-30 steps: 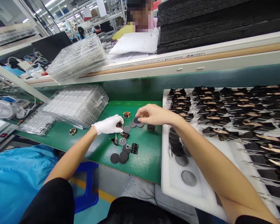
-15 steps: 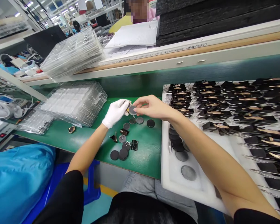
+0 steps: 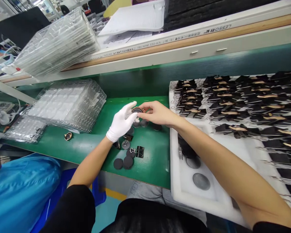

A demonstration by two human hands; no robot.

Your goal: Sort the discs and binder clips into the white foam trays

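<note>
My left hand (image 3: 121,123), in a white glove, grips a small gold-rimmed round piece (image 3: 137,110) between thumb and fingers, with its index finger raised. A dark disc fills the face of that piece. From the other side, my bare right hand (image 3: 157,113) pinches the disc at its edge; its fingertips are partly hidden. Beneath both hands, several dark discs (image 3: 128,162) lie on the green table (image 3: 152,168). Among them are black binder clips (image 3: 140,151), one resting near a disc. Farther left sits another gold-rimmed round piece (image 3: 68,136).
On the right, a white foam tray (image 3: 176,191) carries rows of black clips (image 3: 223,95) and a grey disc (image 3: 201,181). Clear plastic trays (image 3: 70,105) are stacked at left. A shelf edge (image 3: 155,53) crosses behind. Someone's blue garment (image 3: 21,191) is at lower left.
The dark disc has moved from just in front of the gold-rimmed piece onto its face. My left index finger has lifted, and the view has shifted slightly.
</note>
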